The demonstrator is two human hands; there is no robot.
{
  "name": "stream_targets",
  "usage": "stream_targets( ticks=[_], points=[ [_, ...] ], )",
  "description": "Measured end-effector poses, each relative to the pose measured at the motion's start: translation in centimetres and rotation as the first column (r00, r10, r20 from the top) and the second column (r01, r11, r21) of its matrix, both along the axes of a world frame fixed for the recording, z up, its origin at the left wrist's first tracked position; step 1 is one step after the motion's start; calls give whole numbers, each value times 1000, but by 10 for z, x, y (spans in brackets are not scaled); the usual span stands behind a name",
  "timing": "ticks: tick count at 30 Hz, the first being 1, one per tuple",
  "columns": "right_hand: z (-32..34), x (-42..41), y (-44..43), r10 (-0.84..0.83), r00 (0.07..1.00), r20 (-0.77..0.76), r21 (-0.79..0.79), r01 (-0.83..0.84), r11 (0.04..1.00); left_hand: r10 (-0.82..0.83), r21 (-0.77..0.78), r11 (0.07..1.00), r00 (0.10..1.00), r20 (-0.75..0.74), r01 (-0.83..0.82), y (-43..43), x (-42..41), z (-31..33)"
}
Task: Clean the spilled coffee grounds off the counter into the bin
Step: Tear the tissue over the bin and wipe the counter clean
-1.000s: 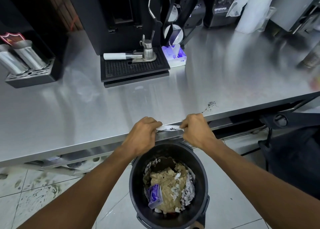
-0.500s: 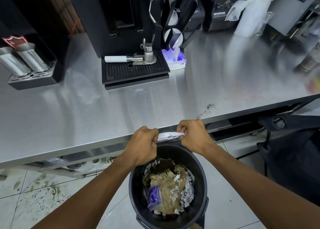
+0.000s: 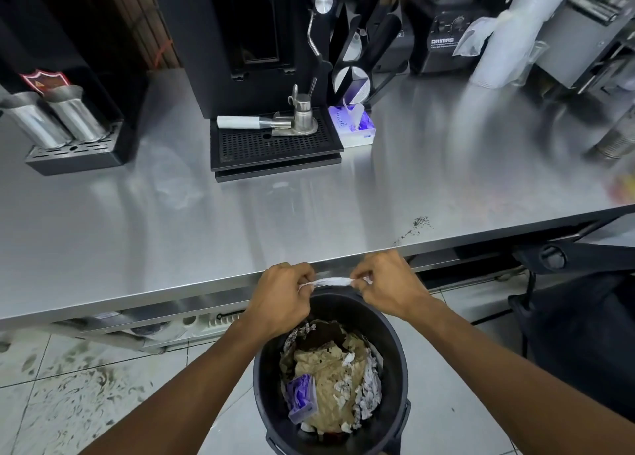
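Note:
A thin white tissue (image 3: pixel 330 281) is stretched flat between my left hand (image 3: pixel 280 298) and my right hand (image 3: pixel 388 284), each pinching one end. They hold it just off the front edge of the steel counter (image 3: pixel 206 234), above the black bin (image 3: pixel 395 379) on the floor. The bin holds crumpled brown and white paper and a purple wrapper. A small trail of dark coffee grounds (image 3: pixel 414 227) lies on the counter near its front edge, to the right of my right hand.
A black coffee machine with a drip tray (image 3: pixel 275 148) and a portafilter stands at the back centre, a purple tissue box (image 3: pixel 352 128) beside it. Two steel cups (image 3: pixel 55 118) sit at the left. A blender and cup sleeves stand at the back right. A dark bag hangs at the right.
Both hands with the tissue have come down off the counter edge and toward me, over the bin. The hands have drawn slightly apart, stretching the tissue thin.

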State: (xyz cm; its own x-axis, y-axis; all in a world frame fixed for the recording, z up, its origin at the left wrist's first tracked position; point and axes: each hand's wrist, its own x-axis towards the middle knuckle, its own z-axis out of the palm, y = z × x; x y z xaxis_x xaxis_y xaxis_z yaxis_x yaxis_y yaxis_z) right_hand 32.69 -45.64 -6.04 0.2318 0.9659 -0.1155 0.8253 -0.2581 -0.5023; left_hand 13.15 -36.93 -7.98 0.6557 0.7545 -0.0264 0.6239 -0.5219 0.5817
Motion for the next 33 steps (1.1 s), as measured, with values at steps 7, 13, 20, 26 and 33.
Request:
stream_targets(
  ticks=[7,13,20,26,33],
  points=[
    [0,-6,1,-87,989,-122,-9,86,996,138,-151,981,987,87,-124,-1,4,4],
    [1,-26,6,-420,660,-623,-157,421,893,398,-469,852,871,288,-234,-19,20,12],
    [11,-39,9,-515,275,-812,-340,495,799,312,-397,903,886,342,-165,-33,14,12],
    [22,-40,11,-499,357,-790,-343,418,841,307,-335,926,865,397,-175,-34,10,18],
    [43,-12,26,-201,734,-648,-65,211,975,331,-431,890,860,389,-148,-8,19,33]
  ],
)
